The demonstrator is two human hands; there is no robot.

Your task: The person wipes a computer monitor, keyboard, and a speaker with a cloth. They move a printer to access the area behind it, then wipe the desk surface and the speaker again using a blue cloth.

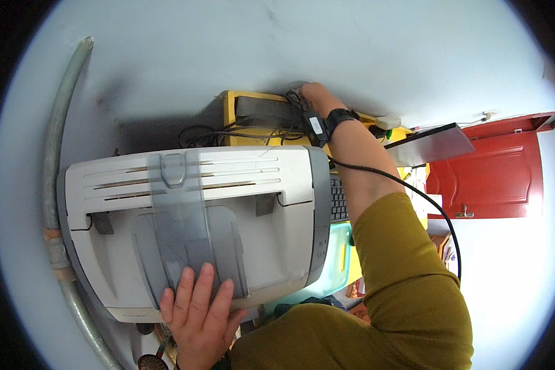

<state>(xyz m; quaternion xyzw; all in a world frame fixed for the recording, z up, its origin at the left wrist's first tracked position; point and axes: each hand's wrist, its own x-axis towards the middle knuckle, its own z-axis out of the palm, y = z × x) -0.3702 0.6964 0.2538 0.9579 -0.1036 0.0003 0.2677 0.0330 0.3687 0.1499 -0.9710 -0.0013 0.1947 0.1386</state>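
Note:
A white and grey laser printer fills the middle, with a translucent grey plastic paper support lying across its top. My left hand rests on the front edge of the printer and the paper support, fingers spread, holding nothing. My right arm stretches past the printer to the wall. A black band circles its wrist, and my right hand dips behind a yellow wooden desk edge. Its fingers are hidden, so its grip does not show. Dark cables and a black box-shaped adapter with a white label lie beside that wrist.
A black cable loops across my right arm. Right of the printer are a black keyboard and a turquoise plastic tray. A thin screen stands beyond. A grey pipe runs along the left wall; a red door is far right.

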